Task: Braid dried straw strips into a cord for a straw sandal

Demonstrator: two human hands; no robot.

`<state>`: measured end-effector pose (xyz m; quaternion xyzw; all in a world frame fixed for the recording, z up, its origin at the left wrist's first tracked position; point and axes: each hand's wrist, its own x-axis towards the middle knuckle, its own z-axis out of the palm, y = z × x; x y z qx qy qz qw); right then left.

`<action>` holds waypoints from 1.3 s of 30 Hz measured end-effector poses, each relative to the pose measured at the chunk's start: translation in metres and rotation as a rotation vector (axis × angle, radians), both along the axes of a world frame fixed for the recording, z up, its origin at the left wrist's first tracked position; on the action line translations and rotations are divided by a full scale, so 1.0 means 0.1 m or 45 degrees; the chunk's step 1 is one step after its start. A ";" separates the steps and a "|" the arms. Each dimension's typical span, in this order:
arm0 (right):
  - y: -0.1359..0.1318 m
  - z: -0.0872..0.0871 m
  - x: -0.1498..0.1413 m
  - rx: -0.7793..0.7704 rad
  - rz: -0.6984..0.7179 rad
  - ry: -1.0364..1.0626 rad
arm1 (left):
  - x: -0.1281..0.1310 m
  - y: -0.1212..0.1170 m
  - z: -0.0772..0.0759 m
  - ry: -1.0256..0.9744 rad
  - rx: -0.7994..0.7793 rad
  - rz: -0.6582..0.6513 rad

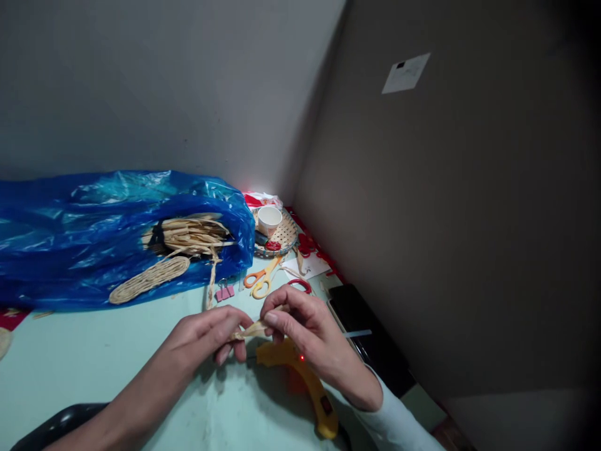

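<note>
A pale, dried plant-fibre strip (256, 328) stretches between my two hands above the table. My left hand (213, 335) pinches its left end, where it looks twisted. The other end sits between the thumb and fingers of my right hand (303, 319), which partly cover it. Under my right hand lies a yellow glue gun (323, 407), its nozzle pointing left and a small red light showing. A braided cord (212, 282) hangs from the bag down to the table behind my left hand. Beside it, a sole-shaped coil of braid (150, 280) rests against the blue bag.
The blue plastic bag (56, 238) holds a tied bundle of dried stalks (195, 235). Orange-yellow scissors (263, 279), a pink binder clip (224, 291) and a woven tray (287, 235) carrying a paper cup (269, 219) stand behind my hands. A black flat object (375, 341) lies along the right wall.
</note>
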<state>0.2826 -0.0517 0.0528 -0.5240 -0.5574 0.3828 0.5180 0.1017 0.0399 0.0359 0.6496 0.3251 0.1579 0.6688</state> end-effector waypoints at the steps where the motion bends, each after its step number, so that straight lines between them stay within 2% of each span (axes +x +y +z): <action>1: 0.00 -0.01 0.04 0.004 -0.018 0.014 | 0.00 0.02 0.00 -0.001 0.035 -0.046; 4: -0.05 -0.03 0.21 0.051 -0.103 -0.126 | 0.01 0.06 0.03 0.008 0.088 -0.085; 7: -0.12 -0.05 0.43 0.036 -0.153 -0.746 | 0.02 0.08 0.07 0.025 0.087 -0.006; 9: -0.16 -0.10 0.56 -0.113 -0.102 -1.151 | 0.02 0.08 0.11 0.025 0.078 0.022; 11: -0.17 -0.20 0.63 -0.235 -0.020 -1.381 | 0.04 0.09 0.14 -0.004 0.061 0.040; 14: -0.15 -0.38 0.67 -0.188 -0.009 -1.536 | 0.07 0.10 0.19 -0.073 -0.010 0.103; 17: -0.10 -0.51 0.67 -0.092 -0.047 -1.576 | 0.12 0.11 0.24 -0.133 -0.079 0.186; 23: -0.09 -0.54 0.71 -0.027 -0.033 -1.543 | 0.12 0.18 0.29 -0.201 -0.087 0.285; 26: -0.12 -0.51 0.75 -0.025 -0.102 -1.474 | 0.09 0.19 0.30 -0.221 -0.014 0.315; 29: -0.19 -0.43 0.75 -0.009 -0.249 -1.212 | 0.06 0.19 0.32 -0.213 0.081 0.312; 32: -0.26 -0.30 0.68 0.033 -0.391 -0.757 | 0.05 0.17 0.36 -0.220 0.119 0.336; 35: -0.33 -0.17 0.52 0.027 -0.509 -0.141 | 0.06 0.15 0.42 -0.226 0.150 0.405; 37: -0.36 -0.08 0.40 0.025 -0.528 0.230 | 0.07 0.14 0.47 -0.235 0.174 0.444; 39: -0.39 0.00 0.27 0.008 -0.512 0.423 | 0.08 0.13 0.53 -0.248 0.195 0.467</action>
